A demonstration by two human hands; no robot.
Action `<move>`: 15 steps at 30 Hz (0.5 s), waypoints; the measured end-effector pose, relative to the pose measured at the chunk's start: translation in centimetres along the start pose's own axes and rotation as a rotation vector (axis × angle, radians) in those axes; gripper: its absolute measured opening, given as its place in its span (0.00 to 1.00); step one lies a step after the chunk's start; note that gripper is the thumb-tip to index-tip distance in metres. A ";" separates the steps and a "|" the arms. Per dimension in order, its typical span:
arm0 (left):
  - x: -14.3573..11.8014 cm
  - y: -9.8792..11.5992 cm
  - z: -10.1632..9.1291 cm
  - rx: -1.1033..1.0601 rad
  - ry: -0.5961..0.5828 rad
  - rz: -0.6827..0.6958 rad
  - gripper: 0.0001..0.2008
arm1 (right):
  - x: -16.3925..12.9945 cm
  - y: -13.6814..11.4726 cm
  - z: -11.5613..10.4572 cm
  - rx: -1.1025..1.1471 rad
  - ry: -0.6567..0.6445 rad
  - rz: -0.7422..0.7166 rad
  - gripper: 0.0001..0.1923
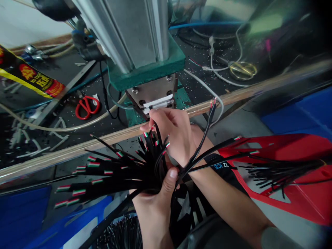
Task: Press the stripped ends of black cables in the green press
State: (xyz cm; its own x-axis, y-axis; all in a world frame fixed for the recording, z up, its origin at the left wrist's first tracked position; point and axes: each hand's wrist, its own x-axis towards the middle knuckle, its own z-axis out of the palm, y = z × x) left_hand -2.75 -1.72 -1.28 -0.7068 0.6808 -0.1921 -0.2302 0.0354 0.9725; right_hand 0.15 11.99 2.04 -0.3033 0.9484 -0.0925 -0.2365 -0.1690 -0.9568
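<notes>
Head view: your left hand (158, 193) has its grip clamped around a thick bundle of black cables (124, 169), thumb pressed over the top, held just in front of the near edge of the counter (52, 86). The cable ends fan out toward your left, each showing short red, white and green stripped conductors. Your right hand (173, 133) is just above the left, fingers pinched together on a single cable end (151, 128) from the bundle, holding it close under the white jaws at the base of the press machine (145, 52). Whether the cable tip touches the jaws, I cannot tell. One loose cable (210, 117) rises beside your right wrist, tip upward.

The press stands on a green base near the middle of the counter. Red-handled scissors (86, 105) lie on the counter to the left of the press, among white offcuts. A wooden rail (259, 90) runs along the counter's near edge. A red tray (293, 173) at your right holds more black cables. A blue bin (28, 218) sits low on your left.
</notes>
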 end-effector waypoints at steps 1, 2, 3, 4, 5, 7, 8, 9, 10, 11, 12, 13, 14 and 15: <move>0.0 0.0 0.0 0.001 0.006 -0.007 0.11 | 0.0 0.1 0.0 0.011 0.000 0.001 0.19; 0.0 0.0 -0.1 -0.002 0.011 -0.012 0.13 | 0.0 0.1 0.1 0.023 0.002 0.004 0.19; 0.1 0.0 0.0 -0.006 0.017 -0.017 0.14 | 0.0 0.1 0.1 0.025 0.002 0.010 0.18; 0.1 0.1 0.1 -0.013 0.022 -0.021 0.16 | -0.1 0.1 0.2 0.018 0.001 0.014 0.18; 0.1 0.2 0.1 -0.023 0.026 -0.022 0.16 | -0.1 0.0 0.2 0.004 0.000 0.016 0.19; 0.2 0.4 0.3 -0.040 0.024 -0.031 0.16 | -0.3 -0.1 0.2 -0.029 0.003 0.017 0.18; 0.2 0.5 0.3 -0.046 0.018 -0.035 0.15 | -0.4 -0.2 0.2 -0.044 0.001 0.011 0.18; 0.3 0.5 0.3 -0.049 0.010 -0.038 0.15 | -0.4 -0.3 0.1 -0.056 0.001 0.004 0.17; 0.3 0.5 0.2 -0.050 0.001 -0.043 0.14 | -0.4 -0.3 0.1 -0.066 -0.001 -0.004 0.17; 0.3 0.5 0.2 -0.052 -0.006 -0.048 0.15 | -0.4 -0.3 0.1 -0.077 -0.004 -0.016 0.18; 0.4 0.4 0.1 -0.054 -0.012 -0.052 0.15 | -0.4 -0.2 0.0 -0.089 -0.010 -0.030 0.18; 0.4 0.3 0.0 -0.057 -0.018 -0.056 0.16 | -0.3 -0.1 0.0 -0.099 -0.016 -0.042 0.18; 0.4 0.2 0.0 -0.061 -0.023 -0.061 0.17 | -0.3 0.1 -0.1 -0.102 -0.022 -0.051 0.19; 0.4 0.1 0.1 -0.067 -0.027 -0.068 0.18 | -0.3 0.4 -0.2 -0.102 -0.031 -0.059 0.20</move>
State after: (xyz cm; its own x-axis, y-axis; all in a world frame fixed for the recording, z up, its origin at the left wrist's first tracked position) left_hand -2.98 -1.40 -1.26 -0.6700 0.6981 -0.2527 -0.3215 0.0340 0.9463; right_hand 0.32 11.72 1.66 -0.3205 0.9468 -0.0284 -0.1602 -0.0837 -0.9835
